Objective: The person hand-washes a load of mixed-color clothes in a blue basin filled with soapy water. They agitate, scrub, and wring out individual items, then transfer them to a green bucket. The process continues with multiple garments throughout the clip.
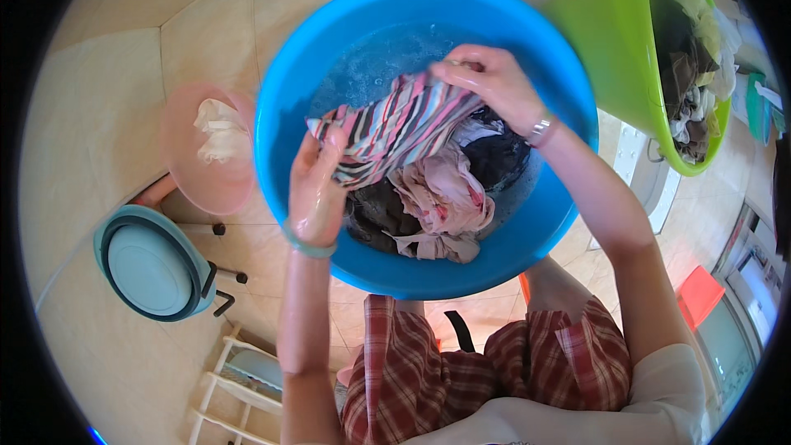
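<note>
A striped cloth garment (404, 128) in pink, black, white and light blue is stretched between my two hands, above a large blue tub (424, 284). My left hand (317, 173) pinches its lower left end, thumb on top. At its upper right end the fingers of my right hand (490, 82) are closed on the fabric. Below it in the tub lies a wet heap: a pale pink garment (445, 189) with red marks, a dark garment (379, 218) and a navy one (498, 156). Bubbly water (371, 66) shows at the far side.
A tilted green basket (601, 33) full of clothes stands at the far right. To the left are a pink basin (185, 156) holding a white cloth (221, 132) and a teal folding basin (152, 268). A cream rack (235, 391) is at the lower left.
</note>
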The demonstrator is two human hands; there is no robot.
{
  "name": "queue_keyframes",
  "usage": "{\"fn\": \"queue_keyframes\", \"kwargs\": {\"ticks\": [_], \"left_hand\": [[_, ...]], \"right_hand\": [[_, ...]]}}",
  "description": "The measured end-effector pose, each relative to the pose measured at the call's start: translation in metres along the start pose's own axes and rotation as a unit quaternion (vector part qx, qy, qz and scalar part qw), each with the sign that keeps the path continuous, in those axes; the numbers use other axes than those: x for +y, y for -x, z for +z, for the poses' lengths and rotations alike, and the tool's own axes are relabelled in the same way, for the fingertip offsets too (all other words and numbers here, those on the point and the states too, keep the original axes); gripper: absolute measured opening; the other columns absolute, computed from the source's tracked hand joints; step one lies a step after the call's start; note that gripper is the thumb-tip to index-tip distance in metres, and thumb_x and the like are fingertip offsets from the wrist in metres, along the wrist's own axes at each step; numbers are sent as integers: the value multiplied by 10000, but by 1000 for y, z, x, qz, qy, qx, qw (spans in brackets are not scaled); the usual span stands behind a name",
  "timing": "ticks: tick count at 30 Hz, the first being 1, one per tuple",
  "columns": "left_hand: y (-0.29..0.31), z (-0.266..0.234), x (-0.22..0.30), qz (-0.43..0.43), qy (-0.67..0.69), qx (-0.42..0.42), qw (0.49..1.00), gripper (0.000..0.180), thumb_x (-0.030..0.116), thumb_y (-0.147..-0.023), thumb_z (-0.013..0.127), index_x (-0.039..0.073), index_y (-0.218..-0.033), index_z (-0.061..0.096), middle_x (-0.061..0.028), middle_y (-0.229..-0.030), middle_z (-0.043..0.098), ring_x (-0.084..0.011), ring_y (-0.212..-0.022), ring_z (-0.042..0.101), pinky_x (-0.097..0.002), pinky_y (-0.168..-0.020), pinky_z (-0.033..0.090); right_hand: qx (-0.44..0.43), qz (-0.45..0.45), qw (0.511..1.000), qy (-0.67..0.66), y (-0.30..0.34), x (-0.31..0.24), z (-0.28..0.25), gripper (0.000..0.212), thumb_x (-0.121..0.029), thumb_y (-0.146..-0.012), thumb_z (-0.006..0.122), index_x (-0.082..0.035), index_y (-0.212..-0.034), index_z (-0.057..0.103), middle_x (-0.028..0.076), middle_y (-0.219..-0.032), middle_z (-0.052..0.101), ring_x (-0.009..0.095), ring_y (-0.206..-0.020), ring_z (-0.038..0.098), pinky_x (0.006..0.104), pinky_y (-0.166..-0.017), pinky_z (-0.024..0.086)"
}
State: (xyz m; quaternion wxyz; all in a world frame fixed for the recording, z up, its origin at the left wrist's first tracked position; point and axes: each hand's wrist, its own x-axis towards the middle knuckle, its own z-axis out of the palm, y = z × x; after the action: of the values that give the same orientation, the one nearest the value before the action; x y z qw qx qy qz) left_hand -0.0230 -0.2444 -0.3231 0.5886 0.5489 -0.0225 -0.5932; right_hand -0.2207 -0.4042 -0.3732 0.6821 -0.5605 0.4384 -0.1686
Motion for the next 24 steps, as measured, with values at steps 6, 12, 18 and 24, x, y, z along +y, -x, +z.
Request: {"fn": "queue_keyframes", "kwargs": {"ticks": [6, 12, 18, 24], "left_hand": [[29, -5, 69, 195, -151, -33, 969, 434, 31, -909, 643, -18, -1318, 508, -122, -1285, 587, -209, -1170, 577, -369, -1035, 429], [59, 10, 81, 294, -199, -82, 931, 532, -61, -721, 785, -9, -1205, 568, -139, -1263, 585, -271, -1208, 568, -417, -1051, 432], [54, -4, 1, 295, -517, -108, 796, 359, -35, -686, 777, 115, -1008, 724, -87, -1084, 655, -246, -1031, 636, -339, -883, 502], [58, -21, -47, 219, -593, -234, 738, 222, 71, -799, 739, 115, -1016, 724, -101, -1055, 694, -263, -935, 682, -335, -813, 539]], "right_hand": [[-50, -184, 981, -37, 28, -108, -2, 161, -184, -887, 726, -25, -909, 714, -19, -844, 614, 48, -769, 525, 210, -686, 408], [-36, -230, 972, 10, 46, -121, -24, 106, -125, -876, 719, -23, -895, 703, 63, -1146, 617, 135, -997, 582, 276, -894, 438], [-21, -178, 967, 179, 73, -24, -44, 102, -105, -803, 756, -71, -784, 662, 95, -1203, 626, 232, -1105, 567, 369, -1003, 383], [-111, 6, 898, 425, 102, 27, -60, 146, -90, -780, 736, -76, -906, 666, 97, -1213, 610, 292, -1100, 579, 398, -958, 429]]}}
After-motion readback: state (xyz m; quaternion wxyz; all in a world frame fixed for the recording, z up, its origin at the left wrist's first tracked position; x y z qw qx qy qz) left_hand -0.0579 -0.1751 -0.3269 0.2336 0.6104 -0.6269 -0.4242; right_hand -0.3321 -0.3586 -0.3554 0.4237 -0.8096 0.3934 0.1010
